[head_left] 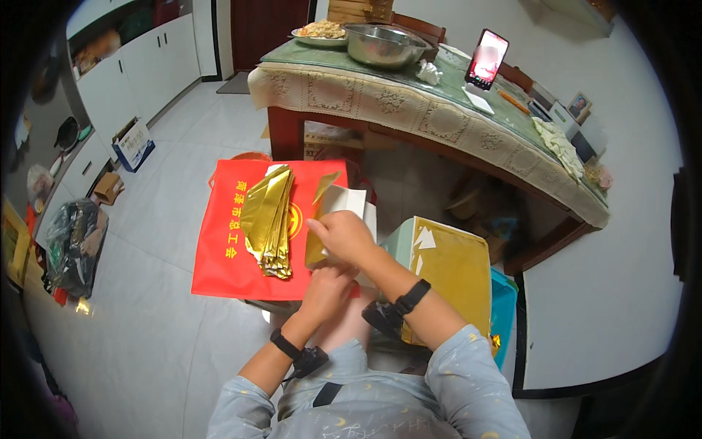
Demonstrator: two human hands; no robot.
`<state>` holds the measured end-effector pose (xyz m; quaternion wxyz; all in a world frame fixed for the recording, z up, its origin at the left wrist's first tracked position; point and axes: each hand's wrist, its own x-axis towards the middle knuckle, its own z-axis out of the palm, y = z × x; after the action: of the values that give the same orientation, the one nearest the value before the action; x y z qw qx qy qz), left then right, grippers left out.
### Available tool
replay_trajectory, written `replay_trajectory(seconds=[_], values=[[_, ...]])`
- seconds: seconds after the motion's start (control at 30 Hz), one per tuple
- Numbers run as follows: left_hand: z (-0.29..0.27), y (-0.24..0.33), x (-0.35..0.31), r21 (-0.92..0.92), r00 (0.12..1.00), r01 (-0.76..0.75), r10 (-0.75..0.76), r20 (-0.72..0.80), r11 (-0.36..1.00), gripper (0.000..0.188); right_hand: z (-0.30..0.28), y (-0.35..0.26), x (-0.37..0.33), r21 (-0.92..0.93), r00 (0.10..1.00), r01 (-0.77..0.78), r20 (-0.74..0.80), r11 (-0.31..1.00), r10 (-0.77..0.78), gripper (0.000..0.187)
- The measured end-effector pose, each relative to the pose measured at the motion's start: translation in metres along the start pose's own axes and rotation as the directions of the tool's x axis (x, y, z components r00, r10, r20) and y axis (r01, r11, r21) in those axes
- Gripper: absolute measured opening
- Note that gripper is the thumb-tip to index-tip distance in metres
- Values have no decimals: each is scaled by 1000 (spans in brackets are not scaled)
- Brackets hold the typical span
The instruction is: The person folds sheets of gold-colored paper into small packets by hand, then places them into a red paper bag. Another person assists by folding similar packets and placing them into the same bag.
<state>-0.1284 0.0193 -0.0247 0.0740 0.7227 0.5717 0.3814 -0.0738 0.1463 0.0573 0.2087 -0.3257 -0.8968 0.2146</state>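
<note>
My right hand (345,235) is closed on a sheet of gold foil paper (314,254) with a white back, its thumb pressed along the upper part. Just below, my left hand (327,291) has its fingers drawn together at the sheet's lower edge; the fingertips are partly hidden. A fanned pile of folded gold foil strips (268,219) lies left of my hands on a red bag (219,252) with yellow lettering. To the right of my forearm, a large flat gold-brown sheet or stack of paper (457,282) covers a pale green support, with white torn-looking patches at its far left corner.
A blue basin (504,307) stands beyond the gold-brown paper. Ahead is a table with a lace-edged cloth (329,91), holding a steel bowl (384,45), a plate of food (319,33) and a propped phone (488,60). A dark plastic bag (75,241) sits at far left.
</note>
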Motion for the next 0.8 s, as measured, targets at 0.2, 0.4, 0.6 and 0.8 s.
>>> replay_trajectory(seconds=[0.2, 0.4, 0.6, 0.8], values=[[-17, 31, 10, -100, 979, -171, 158, -133, 980, 38, -110, 18, -37, 218, 964, 6, -260, 976, 52, 17], [-12, 64, 31, -394, 980, -130, 58, -189, 910, 47, -208, 38, -83, 69, 864, 152, -493, 986, -99, 54], [22, 110, 66, -751, 1000, -22, 4, -26, 660, 84, -261, 3, -147, -222, 806, 355, -419, 908, -418, 50], [61, 116, 70, -658, 992, 40, 47, 115, 752, 61, -226, 24, -225, -362, 835, 400, -233, 842, -498, 33]])
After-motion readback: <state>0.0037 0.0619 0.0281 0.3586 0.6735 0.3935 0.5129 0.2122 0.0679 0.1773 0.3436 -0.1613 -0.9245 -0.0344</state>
